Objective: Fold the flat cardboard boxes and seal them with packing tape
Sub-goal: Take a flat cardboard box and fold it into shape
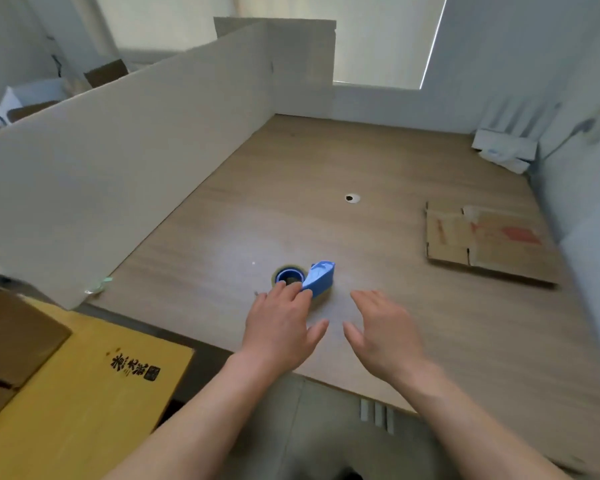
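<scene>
A blue packing tape dispenser (317,276) lies on the wooden desk (378,306) near its front edge. My left hand (281,327) reaches over it, fingers fairly straight, fingertips touching the roll and handle. My right hand (383,327) hovers just right of the dispenser, fingers spread and holding nothing. A flat brown cardboard box (482,242) with red print lies on the desk to the right. A yellow cardboard box (84,393) with black characters sits low at the left, its brown flaps open.
A tall white partition (118,174) runs along the desk's left side. A cable hole (352,198) sits mid-desk. White packets (504,150) lie in the far right corner. More boxes (104,72) stand behind the partition. White walls close the right side.
</scene>
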